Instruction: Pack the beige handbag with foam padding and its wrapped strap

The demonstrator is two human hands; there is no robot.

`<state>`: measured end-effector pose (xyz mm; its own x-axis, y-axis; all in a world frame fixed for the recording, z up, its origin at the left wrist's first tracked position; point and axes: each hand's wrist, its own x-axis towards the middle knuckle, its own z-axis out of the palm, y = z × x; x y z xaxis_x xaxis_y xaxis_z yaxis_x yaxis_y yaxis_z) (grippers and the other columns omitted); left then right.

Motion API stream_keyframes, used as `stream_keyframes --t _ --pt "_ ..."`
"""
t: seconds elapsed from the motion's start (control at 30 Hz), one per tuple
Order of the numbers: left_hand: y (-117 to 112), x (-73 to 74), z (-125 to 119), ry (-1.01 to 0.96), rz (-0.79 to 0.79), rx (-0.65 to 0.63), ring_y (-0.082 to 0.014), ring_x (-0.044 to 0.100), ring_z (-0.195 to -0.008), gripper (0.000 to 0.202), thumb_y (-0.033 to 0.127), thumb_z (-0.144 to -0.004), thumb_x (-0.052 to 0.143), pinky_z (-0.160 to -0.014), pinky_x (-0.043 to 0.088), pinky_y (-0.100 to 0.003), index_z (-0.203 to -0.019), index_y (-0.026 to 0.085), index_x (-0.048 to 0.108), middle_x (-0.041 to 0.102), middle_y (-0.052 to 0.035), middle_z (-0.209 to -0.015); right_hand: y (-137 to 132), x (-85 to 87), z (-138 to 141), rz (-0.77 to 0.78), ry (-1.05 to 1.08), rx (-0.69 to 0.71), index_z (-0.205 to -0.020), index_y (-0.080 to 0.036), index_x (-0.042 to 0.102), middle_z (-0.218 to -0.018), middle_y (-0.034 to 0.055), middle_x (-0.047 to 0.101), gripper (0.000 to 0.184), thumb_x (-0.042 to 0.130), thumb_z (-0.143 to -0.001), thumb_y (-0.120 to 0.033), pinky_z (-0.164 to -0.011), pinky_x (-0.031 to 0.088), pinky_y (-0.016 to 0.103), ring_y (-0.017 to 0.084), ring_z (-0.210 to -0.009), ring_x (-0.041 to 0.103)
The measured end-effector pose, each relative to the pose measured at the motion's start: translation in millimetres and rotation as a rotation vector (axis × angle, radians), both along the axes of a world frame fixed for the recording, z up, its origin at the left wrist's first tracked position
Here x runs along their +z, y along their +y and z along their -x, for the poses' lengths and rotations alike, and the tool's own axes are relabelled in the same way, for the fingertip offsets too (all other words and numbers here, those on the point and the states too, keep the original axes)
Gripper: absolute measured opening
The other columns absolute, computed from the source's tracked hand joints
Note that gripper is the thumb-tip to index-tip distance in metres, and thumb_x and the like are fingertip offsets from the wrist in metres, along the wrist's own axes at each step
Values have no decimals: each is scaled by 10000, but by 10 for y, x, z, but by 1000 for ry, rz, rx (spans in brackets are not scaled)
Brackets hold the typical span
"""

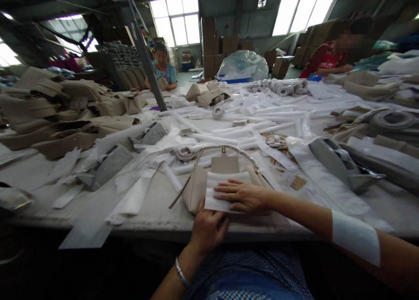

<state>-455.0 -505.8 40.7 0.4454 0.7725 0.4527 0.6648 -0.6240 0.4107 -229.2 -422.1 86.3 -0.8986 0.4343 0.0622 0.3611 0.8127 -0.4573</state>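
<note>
A beige handbag (195, 189) lies on the table right in front of me, its flap (225, 165) folded away from me and its strap (225, 147) arched behind it. Over the bag's front is a white sheet of paper (211, 186). My right hand (240, 195) rests flat on this sheet with the fingers stretched out. At the near left corner of the bag, my left hand (209, 226) is closed with curled fingers at the lower edge of bag and sheet. Its fingertips are partly hidden.
Grey tape dispensers (111, 167) stand to the left, and another dispenser (340, 162) to the right. Beige bags (42, 103) are heaped at far left. White wrapping strips (271, 112) cover the middle. A metal post (147, 51) rises behind. Two people sit across the table.
</note>
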Motion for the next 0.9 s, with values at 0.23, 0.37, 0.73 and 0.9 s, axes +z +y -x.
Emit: stream_keyframes --t 0.23,0.37,0.73,0.9 --pt "19 550 49 -362 64 -18 -192 659 -1086 225 200 -970 482 -968 536 -321 -1095 216 668 709 -61 -1117 -18 -165 -25 -72 30 22 -1516 -287 364 -1581 87 337 543 493 -999 -395 -1203 168 516 257 -1480 235" --pt "302 420 -160 -253 163 -19 -258 418 -1402 508 317 -987 484 -1117 434 -437 -1474 215 385 451 -120 -1512 -7 -176 -31 -82 93 21 -1499 -281 399 -1547 97 400 542 533 -982 -376 -1203 172 520 252 -1471 262" --pt "317 44 -235 -54 156 61 -249 509 -1332 477 188 -983 450 -1117 443 -464 -1457 169 402 543 -126 -1435 -106 -199 -154 -222 225 -326 -1265 -228 624 -1278 103 630 332 588 -958 -352 -1086 413 460 262 -1248 520" --pt "331 54 -259 -54 170 107 -256 549 -1290 413 203 -978 456 -1099 462 -463 -1389 163 475 591 -141 -1371 -100 -165 -119 -240 168 -306 -1214 -231 651 -1198 104 655 275 550 -976 -328 -1023 456 453 257 -1141 572"
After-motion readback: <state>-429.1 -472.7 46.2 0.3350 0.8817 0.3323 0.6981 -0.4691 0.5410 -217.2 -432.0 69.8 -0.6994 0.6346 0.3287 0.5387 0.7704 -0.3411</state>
